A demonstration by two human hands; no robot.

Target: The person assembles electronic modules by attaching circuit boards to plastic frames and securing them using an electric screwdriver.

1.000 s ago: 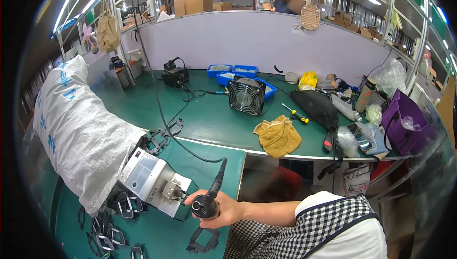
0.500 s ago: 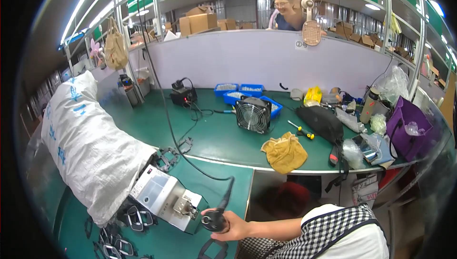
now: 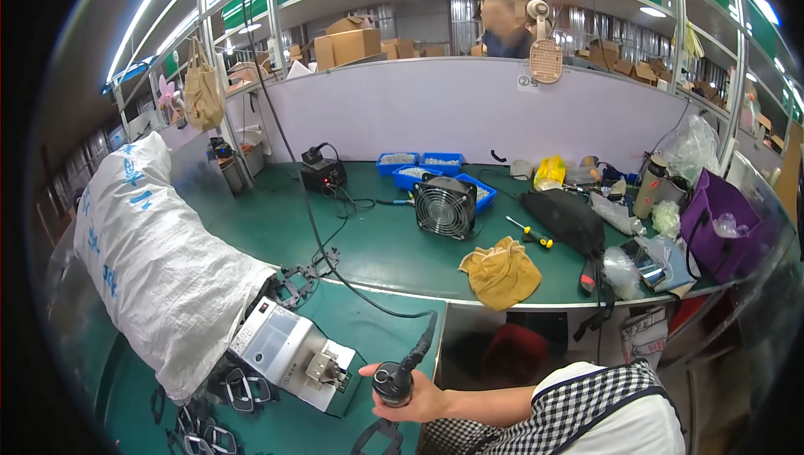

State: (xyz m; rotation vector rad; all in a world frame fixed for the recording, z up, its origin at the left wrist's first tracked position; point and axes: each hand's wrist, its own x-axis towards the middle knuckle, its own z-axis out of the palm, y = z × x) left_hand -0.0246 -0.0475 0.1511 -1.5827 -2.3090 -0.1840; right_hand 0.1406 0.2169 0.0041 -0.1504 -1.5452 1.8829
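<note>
My right hand (image 3: 414, 398) is closed around a black, corded cylindrical tool (image 3: 393, 381) that looks like an electric screwdriver, held end-on to the view. Its cable rises from the tool and loops up past the bench. Just left of the hand stands a white box-shaped screw feeder (image 3: 289, 354) with a metal mechanism at its near end. A black plastic frame part (image 3: 377, 437) lies below the hand, partly cut off by the picture's lower edge. More black frames (image 3: 243, 388) are heaped beside the feeder. My left hand is out of view.
A large white woven sack (image 3: 159, 262) leans along the left. On the green bench are a fan (image 3: 445, 206), blue bins (image 3: 419, 174), a power box (image 3: 323, 174), a tan cloth (image 3: 501, 272), a screwdriver (image 3: 519, 223) and a purple bag (image 3: 720, 225). Someone stands beyond the partition.
My right hand and the tool have shifted a little to the right, away from the feeder, and the cable swung with them. The person behind the partition has moved slightly.
</note>
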